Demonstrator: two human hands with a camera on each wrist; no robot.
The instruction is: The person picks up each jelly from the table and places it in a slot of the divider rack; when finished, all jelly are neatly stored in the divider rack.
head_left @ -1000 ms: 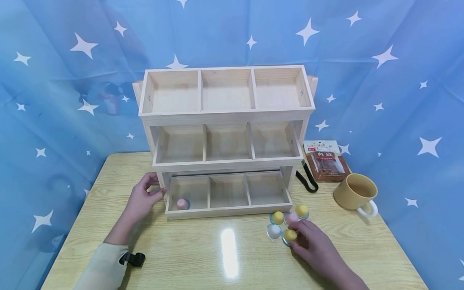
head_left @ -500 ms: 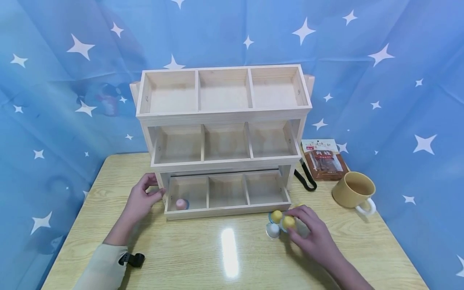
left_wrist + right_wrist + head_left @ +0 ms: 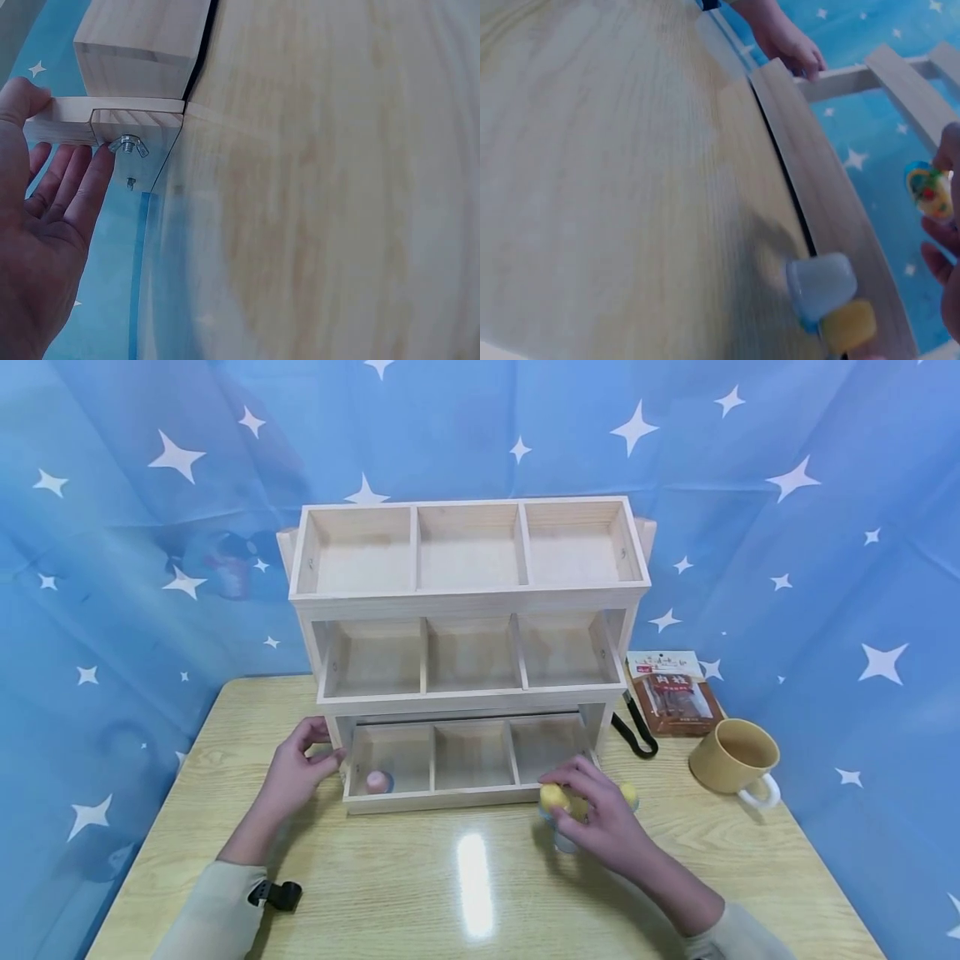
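Observation:
My left hand (image 3: 296, 764) grips the left side post of a three-tier wooden shelf (image 3: 468, 604); in the left wrist view the thumb and fingers (image 3: 88, 187) lie on opposite sides of the wood, by a wing nut (image 3: 129, 144). Between thumb and fingers, my right hand (image 3: 603, 822) pinches a yellow jelly cup (image 3: 553, 797), raised in front of the bottom tray's right end. Its printed lid (image 3: 928, 193) shows in the right wrist view. Below it on the table are a white jelly cup (image 3: 821, 285) and a yellow one (image 3: 847, 326). A pink jelly cup (image 3: 377, 782) lies in the bottom-left compartment.
Another yellow jelly cup (image 3: 628, 793) shows behind the right hand. Right of the shelf are a black strap (image 3: 637, 727), a brown food packet (image 3: 675, 697) and a yellow mug (image 3: 735, 756) with a white handle. A blue star-patterned curtain (image 3: 480, 427) hangs behind.
The right hand has picked up a yellow jelly cup from the group on the table and moved it left and upward toward the bottom tray. The left hand stays on the shelf post.

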